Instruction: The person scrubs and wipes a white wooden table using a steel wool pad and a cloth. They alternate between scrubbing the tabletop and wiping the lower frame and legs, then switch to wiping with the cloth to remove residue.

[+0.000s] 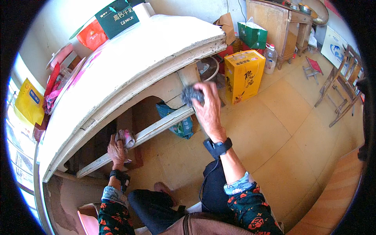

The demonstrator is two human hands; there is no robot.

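My right hand (208, 107) grips a dark grey scouring pad (191, 95), perhaps steel wool. It is pressed near the leg (188, 75) of a white-painted wooden table, just above the end of a lower rail (164, 123); the hand looks slightly blurred. My left hand (117, 151) is closed on a crumpled pink-and-white cloth or paper (127, 138) that lies over the same rail, farther left. Above both hands runs the table's worn, chipped edge (141, 79). The white tabletop (152, 44) carries pink patterning at its left.
A blue bag (179, 126) lies under the rail. A yellow carton (243, 76) and a plastic jug (270, 58) stand on the tiled floor right of the table. Farther right are a wooden chair (340, 85) and a folding stool (312, 67). A pink basin (88, 221) sits at lower left.
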